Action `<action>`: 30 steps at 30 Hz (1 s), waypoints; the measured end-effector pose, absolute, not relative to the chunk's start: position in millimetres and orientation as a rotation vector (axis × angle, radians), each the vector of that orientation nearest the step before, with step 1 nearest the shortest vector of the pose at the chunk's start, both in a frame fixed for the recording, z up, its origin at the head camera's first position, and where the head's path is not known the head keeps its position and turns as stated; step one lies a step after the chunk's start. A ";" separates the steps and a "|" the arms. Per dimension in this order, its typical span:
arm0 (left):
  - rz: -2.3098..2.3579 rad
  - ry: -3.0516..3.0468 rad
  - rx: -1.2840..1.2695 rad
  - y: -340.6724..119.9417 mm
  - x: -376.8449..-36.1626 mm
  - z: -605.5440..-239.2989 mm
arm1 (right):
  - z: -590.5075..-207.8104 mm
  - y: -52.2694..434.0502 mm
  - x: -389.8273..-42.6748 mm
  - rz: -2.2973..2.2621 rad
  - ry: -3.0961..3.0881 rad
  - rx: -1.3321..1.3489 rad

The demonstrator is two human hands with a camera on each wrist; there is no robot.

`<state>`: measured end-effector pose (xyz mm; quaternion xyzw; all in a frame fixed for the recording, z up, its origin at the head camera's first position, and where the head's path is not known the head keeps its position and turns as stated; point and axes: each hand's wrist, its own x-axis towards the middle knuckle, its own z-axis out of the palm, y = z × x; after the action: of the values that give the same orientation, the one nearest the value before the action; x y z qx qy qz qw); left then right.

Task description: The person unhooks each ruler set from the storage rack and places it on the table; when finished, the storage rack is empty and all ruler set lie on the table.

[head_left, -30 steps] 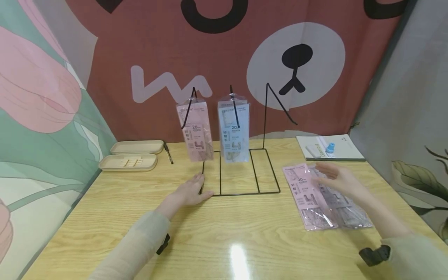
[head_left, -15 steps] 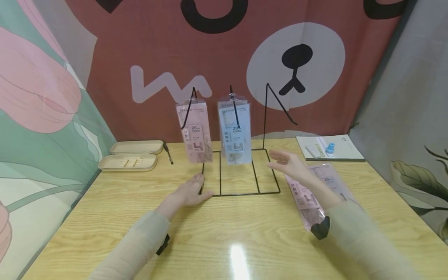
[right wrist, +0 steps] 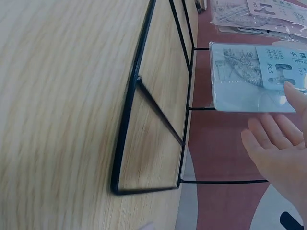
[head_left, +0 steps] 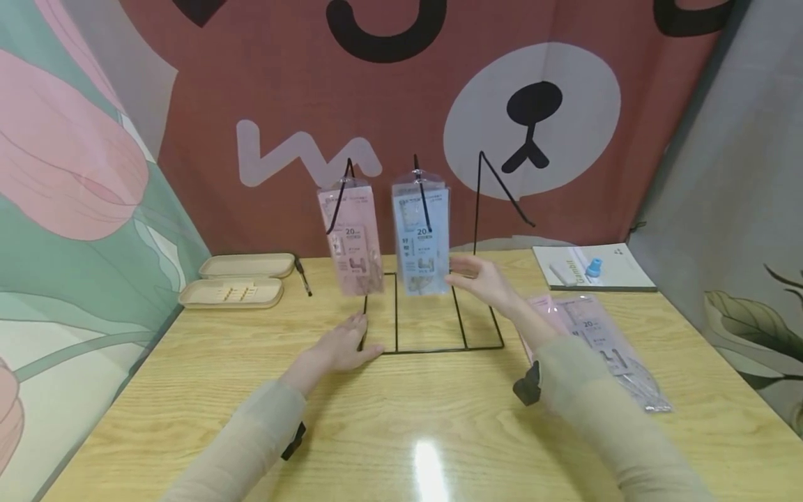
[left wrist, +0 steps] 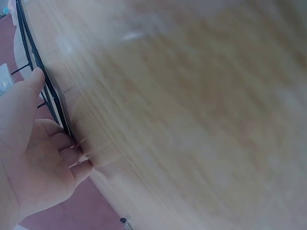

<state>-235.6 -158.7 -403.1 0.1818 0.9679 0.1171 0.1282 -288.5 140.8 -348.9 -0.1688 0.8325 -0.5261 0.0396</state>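
From above, the right hand [head_left: 479,282], fingers loose and empty, is just right of the blue packet [head_left: 422,237] hanging long-ways down on the wire rack [head_left: 477,209]. The left hand [head_left: 341,345] lies flat by the rack's base.

Left wrist view: its fingers [left wrist: 62,143] touch the rack wire.

Right wrist view: the blue packet [right wrist: 249,79] is just past the fingertips [right wrist: 268,129].

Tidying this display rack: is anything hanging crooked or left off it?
The pink packet hangs tilted, unlike the straight blue packet. The rack's right hook is bare, while loose packets lie on the table.
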 end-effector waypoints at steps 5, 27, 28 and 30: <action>0.338 2.824 0.535 -159.0 -236.1 -405.4 | -348.1 128.4 -292.8 -1.590 2.547 -0.422; 0.339 2.825 0.529 -157.0 -237.0 -403.9 | -348.2 110.6 -253.7 -1.633 2.454 -0.581; 0.342 2.825 0.526 -157.1 -237.1 -404.1 | -347.3 112.5 -249.2 -1.621 2.451 -0.580; 0.345 2.825 0.526 -157.3 -236.9 -404.2 | -345.7 116.4 -239.5 -1.594 2.445 -0.563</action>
<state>-236.9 -157.3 -404.2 0.1802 0.9687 0.1184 0.1233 -239.5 116.4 -345.7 -0.1889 0.8196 -0.5343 0.0847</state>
